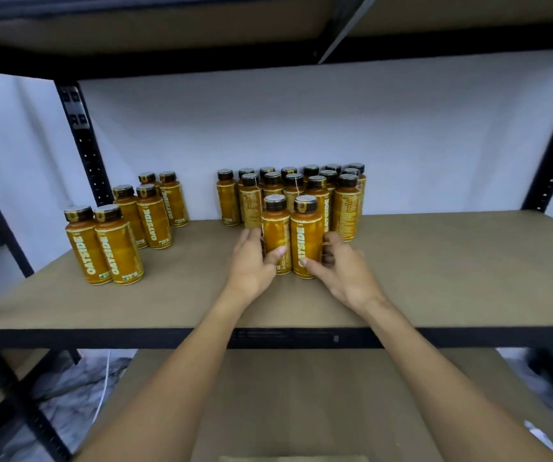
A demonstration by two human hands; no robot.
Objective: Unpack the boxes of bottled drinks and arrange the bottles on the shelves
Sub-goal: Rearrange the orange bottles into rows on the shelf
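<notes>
Two held: left grip (251, 265) round left bottle (276, 225), right grip (342, 272) round right bottle (307, 235). Six-bottle group (119, 249) leftward; rear cluster (346, 208) uncounted.

The left forearm (175, 371) and right forearm (435, 371) are bare along all that shows, from the near edge to the wrists, each narrowing toward the wrist. The left grip (251, 266) and right grip (346, 273) are bare hands, each thumb showing a short nail.
</notes>
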